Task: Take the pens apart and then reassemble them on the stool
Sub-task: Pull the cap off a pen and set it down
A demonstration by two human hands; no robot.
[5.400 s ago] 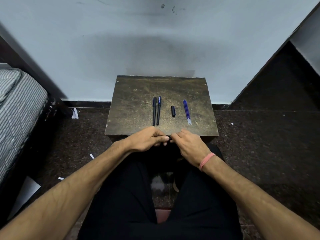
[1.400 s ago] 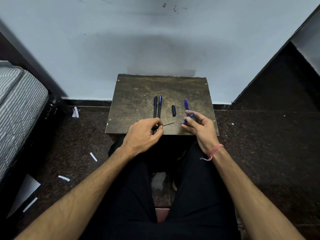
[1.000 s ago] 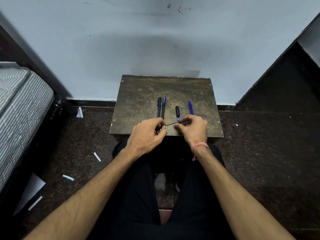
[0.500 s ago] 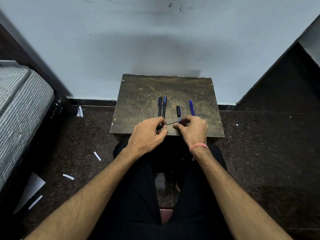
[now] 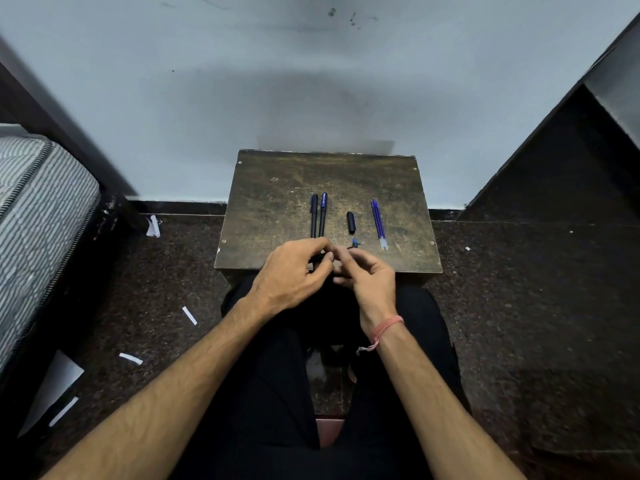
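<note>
Both hands pinch one pen [image 5: 349, 248] lying left-right between them, left hand [image 5: 294, 271] on barrel, right hand [image 5: 370, 275] at tip.

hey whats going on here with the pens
A person sits at a small wooden stool, working on a pen at its near edge. The left hand grips a dark pen barrel, mostly hidden, while the right hand pinches a thin refill at the barrel's end; which way it is going is unclear. On the stool lie two capped pens side by side, a loose black cap and two blue refills.
</note>
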